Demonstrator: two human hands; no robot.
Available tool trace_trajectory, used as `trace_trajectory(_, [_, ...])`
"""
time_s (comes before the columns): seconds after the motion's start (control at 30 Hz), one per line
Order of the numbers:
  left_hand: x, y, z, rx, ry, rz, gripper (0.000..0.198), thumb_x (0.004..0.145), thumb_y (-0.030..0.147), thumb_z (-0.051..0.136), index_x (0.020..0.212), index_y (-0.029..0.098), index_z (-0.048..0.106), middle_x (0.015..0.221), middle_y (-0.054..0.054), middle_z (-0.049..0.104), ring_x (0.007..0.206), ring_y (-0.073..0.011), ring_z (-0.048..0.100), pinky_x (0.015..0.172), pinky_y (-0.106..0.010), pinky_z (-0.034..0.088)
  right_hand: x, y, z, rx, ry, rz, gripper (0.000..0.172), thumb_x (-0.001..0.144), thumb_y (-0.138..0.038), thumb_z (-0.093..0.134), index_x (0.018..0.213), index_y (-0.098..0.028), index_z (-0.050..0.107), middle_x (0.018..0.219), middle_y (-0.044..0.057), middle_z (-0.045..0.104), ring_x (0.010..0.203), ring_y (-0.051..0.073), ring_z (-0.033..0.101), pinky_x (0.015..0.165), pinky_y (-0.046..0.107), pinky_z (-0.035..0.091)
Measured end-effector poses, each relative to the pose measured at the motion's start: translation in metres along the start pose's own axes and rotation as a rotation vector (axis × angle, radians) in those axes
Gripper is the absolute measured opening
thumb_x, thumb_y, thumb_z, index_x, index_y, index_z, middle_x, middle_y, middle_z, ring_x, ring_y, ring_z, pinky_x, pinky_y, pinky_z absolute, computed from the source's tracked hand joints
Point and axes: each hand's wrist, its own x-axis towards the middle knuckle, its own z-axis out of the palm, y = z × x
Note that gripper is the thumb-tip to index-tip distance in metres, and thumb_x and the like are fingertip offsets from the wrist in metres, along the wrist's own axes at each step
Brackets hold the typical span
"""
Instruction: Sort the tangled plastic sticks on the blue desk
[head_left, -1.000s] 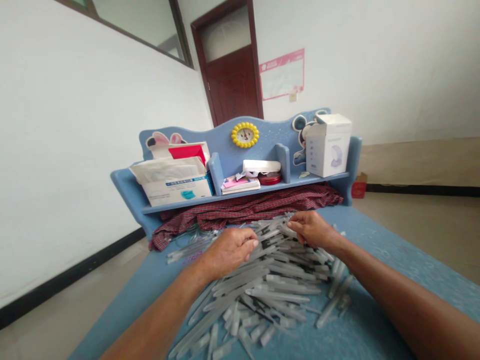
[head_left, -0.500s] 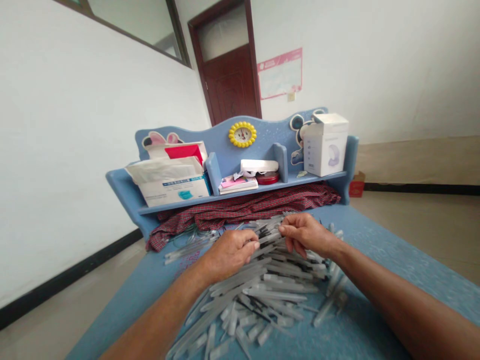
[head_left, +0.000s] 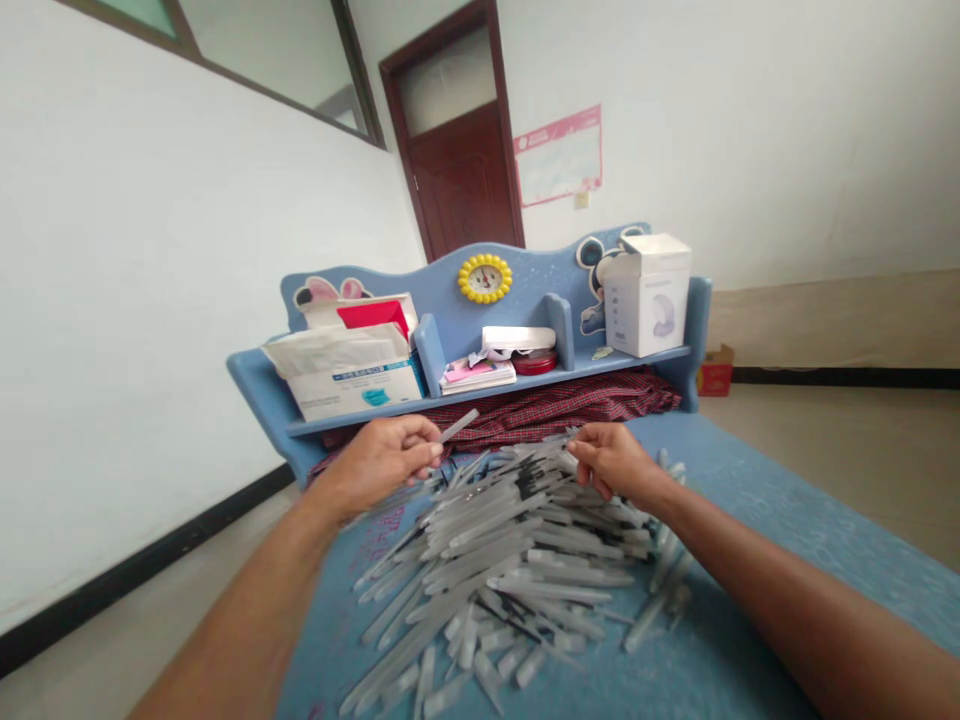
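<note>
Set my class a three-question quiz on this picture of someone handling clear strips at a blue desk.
1. True or false: the left hand pinches one clear strip, held up off the pile.
2. What lies under the shelf? A. a checked cloth B. a cup C. a laptop
3. Fill in: the right hand rests on the ___ of strips.
Key: 1 true; 2 A; 3 pile.
</note>
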Motion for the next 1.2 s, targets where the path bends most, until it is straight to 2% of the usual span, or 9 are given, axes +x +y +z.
trace_trajectory(0.2, [0.008, 0.031, 0.057, -0.756, -0.013, 0.05, 0.009, 0.076, 0.019, 0.059, 0.082, 0.012, 0.056, 0.078, -0.005, 0.066, 0.063, -0.0105, 0.061, 0.064, -0.025, 0.051, -0.009, -0.009, 0.005, -0.119, 0.06, -0.179, 0.021, 0.08, -0.034, 0.05, 0.072, -0.016, 0.055, 0.044, -0.005, 0.051, 0.031, 0.004, 0.039, 0.031, 0.015, 0.026])
trace_trajectory(0.4, [0.012, 0.048, 0.109, -1.198, -0.005, 0.113, 0.005, 0.081, 0.012, 0.051, 0.086, 0.013, 0.053, 0.091, -0.01, 0.066, 0.08, -0.0152, 0.065, 0.081, -0.032, 0.05, -0.03, -0.029, 0.017, 0.001, -0.304, -0.286, 0.041, 0.082, -0.052, 0.044, 0.073, -0.014, 0.055, 0.062, 0.0, 0.058, 0.037, 0.006, 0.049, 0.035, 0.016, 0.034])
trace_trajectory(0.53, [0.014, 0.056, 0.12, -1.276, 0.033, 0.104, 0.007, 0.082, 0.011, 0.05, 0.088, 0.013, 0.053, 0.089, -0.009, 0.066, 0.077, -0.0144, 0.065, 0.077, -0.03, 0.052, -0.034, -0.036, 0.022, 0.086, -0.334, -0.225, 0.046, 0.082, -0.055, 0.04, 0.067, -0.013, 0.052, 0.057, 0.001, 0.059, 0.033, 0.006, 0.049, 0.033, 0.016, 0.031])
trace_trajectory(0.67, [0.022, 0.063, 0.114, -1.309, 0.087, 0.131, 0.007, 0.081, 0.009, 0.05, 0.086, 0.012, 0.054, 0.078, -0.005, 0.064, 0.066, -0.0114, 0.062, 0.07, -0.029, 0.053, -0.038, -0.041, 0.024, 0.173, -0.353, -0.167, 0.044, 0.082, -0.055, 0.041, 0.064, -0.015, 0.046, 0.053, 0.0, 0.059, 0.03, 0.006, 0.049, 0.031, 0.015, 0.027])
trace_trajectory(0.8, [0.028, 0.071, 0.105, -1.317, 0.134, 0.102, 0.009, 0.082, 0.016, 0.05, 0.086, 0.011, 0.056, 0.062, 0.0, 0.055, 0.046, -0.0058, 0.05, 0.042, -0.016, 0.042, -0.04, -0.049, 0.027, 0.191, -0.395, -0.159, 0.046, 0.082, -0.056, 0.04, 0.061, -0.016, 0.044, 0.047, -0.002, 0.057, 0.029, 0.006, 0.048, 0.029, 0.014, 0.026])
trace_trajectory(0.9, [0.036, 0.078, 0.101, -1.223, 0.268, 0.065, 0.013, 0.084, 0.018, 0.045, 0.075, 0.012, 0.051, 0.055, 0.003, 0.047, 0.038, -0.0031, 0.04, 0.033, -0.012, 0.028, -0.034, -0.063, 0.03, 0.162, -0.365, -0.143, 0.044, 0.083, -0.054, 0.04, 0.06, -0.016, 0.044, 0.041, -0.003, 0.054, 0.024, 0.006, 0.043, 0.025, 0.014, 0.024])
trace_trajectory(1.03, [0.056, 0.088, 0.081, -1.064, 0.487, 0.04, 0.023, 0.085, 0.018, 0.04, 0.061, 0.017, 0.037, 0.047, 0.007, 0.038, 0.032, -0.0014, 0.03, 0.032, -0.012, 0.021, -0.038, -0.089, 0.036, 0.118, -0.277, -0.086, 0.038, 0.085, -0.042, 0.037, 0.057, -0.018, 0.042, 0.033, -0.005, 0.049, 0.018, 0.006, 0.034, 0.022, 0.015, 0.018])
trace_trajectory(1.1, [0.064, 0.09, 0.058, -0.959, 0.591, 0.061, 0.027, 0.085, 0.024, 0.039, 0.059, 0.018, 0.033, 0.044, 0.008, 0.034, 0.03, -0.0016, 0.025, 0.032, -0.013, 0.02, -0.054, -0.096, 0.039, 0.065, -0.35, -0.053, 0.036, 0.084, -0.038, 0.038, 0.055, -0.018, 0.042, 0.033, -0.005, 0.048, 0.018, 0.005, 0.033, 0.022, 0.015, 0.018])
trace_trajectory(1.2, [0.062, 0.085, 0.022, -0.745, 0.705, 0.13, 0.029, 0.085, 0.026, 0.035, 0.057, 0.019, 0.033, 0.039, 0.01, 0.024, 0.029, -0.0029, 0.018, 0.032, -0.015, 0.013, -0.078, -0.09, 0.031, -0.085, -0.625, -0.006, 0.035, 0.082, -0.039, 0.042, 0.054, -0.017, 0.044, 0.038, -0.004, 0.051, 0.023, 0.006, 0.041, 0.025, 0.015, 0.026])
